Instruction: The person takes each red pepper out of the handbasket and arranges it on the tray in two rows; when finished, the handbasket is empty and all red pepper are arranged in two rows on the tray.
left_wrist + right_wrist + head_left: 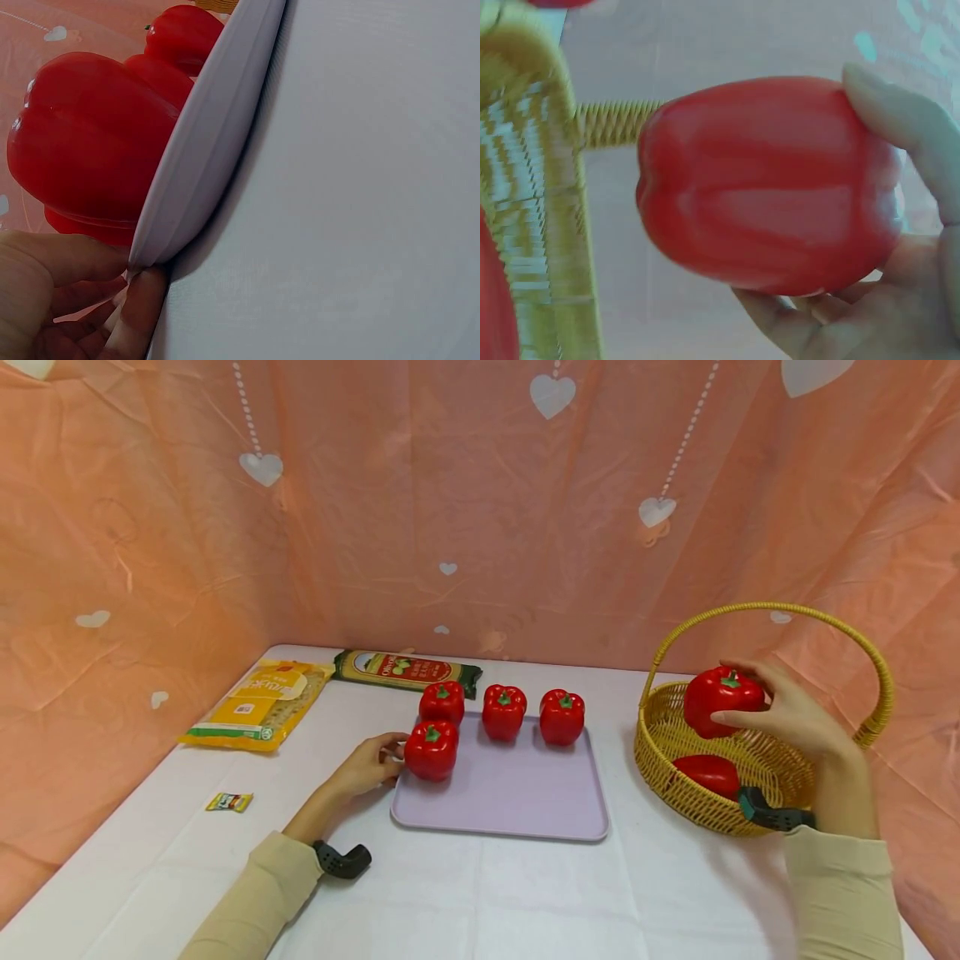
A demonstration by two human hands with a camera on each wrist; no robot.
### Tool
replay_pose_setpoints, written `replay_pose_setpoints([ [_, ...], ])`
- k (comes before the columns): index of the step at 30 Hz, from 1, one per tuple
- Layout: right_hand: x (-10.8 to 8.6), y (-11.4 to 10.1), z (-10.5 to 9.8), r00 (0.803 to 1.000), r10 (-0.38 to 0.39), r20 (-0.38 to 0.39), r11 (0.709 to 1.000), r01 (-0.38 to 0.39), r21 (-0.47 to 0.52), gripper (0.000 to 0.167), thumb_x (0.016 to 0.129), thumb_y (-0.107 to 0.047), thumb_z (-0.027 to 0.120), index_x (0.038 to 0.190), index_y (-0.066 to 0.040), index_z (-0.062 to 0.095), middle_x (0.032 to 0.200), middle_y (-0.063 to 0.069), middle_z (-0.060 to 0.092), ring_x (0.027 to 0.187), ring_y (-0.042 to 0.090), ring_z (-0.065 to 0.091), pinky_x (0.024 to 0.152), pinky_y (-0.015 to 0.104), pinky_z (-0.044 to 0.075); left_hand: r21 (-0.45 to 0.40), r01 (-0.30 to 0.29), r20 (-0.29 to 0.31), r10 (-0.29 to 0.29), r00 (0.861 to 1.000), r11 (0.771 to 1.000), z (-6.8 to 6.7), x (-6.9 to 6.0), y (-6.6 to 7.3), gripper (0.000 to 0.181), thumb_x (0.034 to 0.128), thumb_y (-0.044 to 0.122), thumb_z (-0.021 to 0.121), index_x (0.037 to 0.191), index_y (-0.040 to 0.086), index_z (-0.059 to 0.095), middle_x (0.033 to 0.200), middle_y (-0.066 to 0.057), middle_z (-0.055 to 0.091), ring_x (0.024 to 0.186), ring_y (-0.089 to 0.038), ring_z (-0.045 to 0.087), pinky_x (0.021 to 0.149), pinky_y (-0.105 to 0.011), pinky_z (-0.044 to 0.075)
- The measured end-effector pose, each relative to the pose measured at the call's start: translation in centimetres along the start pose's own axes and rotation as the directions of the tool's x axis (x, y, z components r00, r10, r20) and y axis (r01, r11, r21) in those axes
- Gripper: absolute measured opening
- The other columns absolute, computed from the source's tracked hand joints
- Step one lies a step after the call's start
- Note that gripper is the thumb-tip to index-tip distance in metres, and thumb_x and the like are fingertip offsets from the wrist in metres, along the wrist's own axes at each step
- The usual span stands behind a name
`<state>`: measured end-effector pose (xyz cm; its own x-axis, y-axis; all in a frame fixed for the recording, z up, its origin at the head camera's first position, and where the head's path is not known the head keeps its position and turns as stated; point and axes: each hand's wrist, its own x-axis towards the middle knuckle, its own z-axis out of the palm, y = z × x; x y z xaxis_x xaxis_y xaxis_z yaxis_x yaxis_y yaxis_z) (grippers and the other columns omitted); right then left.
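Note:
The right hand (798,714) grips a red bell pepper (722,702) above the wicker basket (693,802); the right wrist view shows fingers and thumb round that pepper (769,184). Another red pepper (708,775) lies inside the basket. On the lilac tray (517,793) stand several red peppers: one at the near left (431,750), others along its back edge (504,712). The left hand (367,768) is at the tray's left edge; in the left wrist view its thumb and a finger pinch the tray rim (199,142), beside a pepper (97,142).
A yellow food bag (255,706) lies at the back left, with a green and red packet (405,669) behind the tray. A small yellow sachet (229,802) is on the left side of the table. The basket's tall handle (772,607) arches over it. A curtain hangs behind.

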<state>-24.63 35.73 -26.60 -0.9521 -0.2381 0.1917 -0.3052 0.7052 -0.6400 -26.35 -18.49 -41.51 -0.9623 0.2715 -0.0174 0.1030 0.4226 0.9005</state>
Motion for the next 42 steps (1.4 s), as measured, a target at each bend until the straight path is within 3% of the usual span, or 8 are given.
replay_pose_setpoints([
  [5, 0.4, -2.3, 1.2, 0.998, -0.057, -0.012, 0.998, 0.057, -0.038, 0.073, 0.079, -0.014, 0.072, 0.142, -0.019, 0.035, 0.127, 0.003, 0.036, 0.102, 0.006, 0.041, 0.073, 0.013, 0.045, 0.015, -0.025, 0.0, 0.025, 1.0, 1.0, -0.1, 0.0, 0.1, 0.051, 0.0827, -0.003, 0.055, 0.131, -0.008, 0.042, 0.105, -0.021, 0.054, 0.075, -0.018, 0.054, 0.061, -0.027, 0.053],
  [11, 1.2, -4.4, 3.2, 0.987, -0.16, 0.019, 0.986, 0.159, 0.055, 0.074, 0.075, -0.008, 0.075, 0.139, -0.014, 0.037, 0.128, -0.001, 0.036, 0.109, 0.01, 0.039, 0.076, 0.017, 0.049, 0.01, -0.08, 0.015, 0.08, 0.997, 0.997, -0.2, -0.3, 0.3, 0.05, 0.0815, 0.0, 0.056, 0.129, -0.01, 0.042, 0.101, -0.02, 0.054, 0.073, -0.017, 0.055, 0.06, -0.027, 0.054],
  [14, 1.6, -5.0, 4.2, 0.98, -0.191, 0.051, 0.974, 0.183, 0.132, 0.076, 0.075, -0.006, 0.075, 0.139, -0.015, 0.036, 0.129, 0.0, 0.036, 0.112, 0.013, 0.039, 0.076, 0.02, 0.051, 0.018, -0.066, 0.011, 0.066, 0.998, 0.998, -0.1, -0.2, 0.2, 0.05, 0.0813, -0.002, 0.055, 0.129, -0.01, 0.042, 0.102, -0.02, 0.054, 0.075, -0.018, 0.055, 0.061, -0.028, 0.054],
  [18, 2.2, -5.6, 5.6, 0.982, -0.17, 0.083, 0.965, 0.149, 0.213, 0.078, 0.075, -0.009, 0.075, 0.14, -0.023, 0.034, 0.131, 0.001, 0.037, 0.114, 0.018, 0.04, 0.076, 0.024, 0.053, 0.024, -0.031, 0.0, 0.031, 1.0, 0.999, -0.1, 0.1, 0.1, 0.052, 0.0818, -0.004, 0.054, 0.132, -0.01, 0.041, 0.104, -0.021, 0.054, 0.076, -0.019, 0.055, 0.062, -0.029, 0.054],
  [25, 3.6, -6.2, 8.6, 0.959, -0.264, 0.101, 0.921, 0.219, 0.323, 0.081, 0.074, -0.003, 0.075, 0.142, -0.015, 0.033, 0.135, 0.006, 0.034, 0.12, 0.023, 0.038, 0.082, 0.024, 0.051, 0.031, 0.002, -0.008, -0.002, 1.0, 1.0, 0.0, 0.0, 0.3, 0.051, 0.0829, -0.003, 0.056, 0.132, -0.008, 0.042, 0.106, -0.019, 0.055, 0.074, -0.018, 0.054, 0.062, -0.027, 0.053],
  [28, 4.0, -6.4, 10.1, 0.953, -0.282, 0.112, 0.916, 0.232, 0.327, 0.081, 0.072, -0.004, 0.077, 0.141, -0.014, 0.035, 0.134, 0.002, 0.035, 0.121, 0.02, 0.037, 0.09, 0.028, 0.048, 0.028, -0.004, -0.004, 0.004, 1.0, 1.0, 0.0, 0.1, 0.1, 0.051, 0.0829, -0.003, 0.056, 0.132, -0.008, 0.042, 0.106, -0.02, 0.054, 0.074, -0.017, 0.054, 0.062, -0.027, 0.053],
  [35, 5.0, -7.1, 13.4, 0.919, -0.363, 0.156, 0.897, 0.3, 0.324, 0.083, 0.071, -0.008, 0.079, 0.141, -0.016, 0.036, 0.138, 0.004, 0.035, 0.127, 0.022, 0.034, 0.107, 0.054, 0.028, 0.035, -0.02, 0.002, 0.02, 1.0, 0.999, -0.1, -0.2, 0.5, 0.051, 0.0828, -0.004, 0.056, 0.131, -0.01, 0.041, 0.105, -0.021, 0.054, 0.073, -0.017, 0.053, 0.063, -0.031, 0.055],
  [42, 5.6, -7.9, 16.5, 0.899, -0.392, 0.196, 0.896, 0.325, 0.301, 0.083, 0.069, -0.013, 0.08, 0.14, -0.017, 0.037, 0.135, 0.006, 0.037, 0.127, 0.026, 0.033, 0.099, 0.051, 0.039, 0.024, -0.01, 0.001, 0.01, 1.0, 1.0, -0.2, 0.1, -0.1, 0.052, 0.0825, -0.003, 0.055, 0.132, -0.008, 0.042, 0.106, -0.02, 0.054, 0.074, -0.018, 0.053, 0.063, -0.028, 0.054],
])
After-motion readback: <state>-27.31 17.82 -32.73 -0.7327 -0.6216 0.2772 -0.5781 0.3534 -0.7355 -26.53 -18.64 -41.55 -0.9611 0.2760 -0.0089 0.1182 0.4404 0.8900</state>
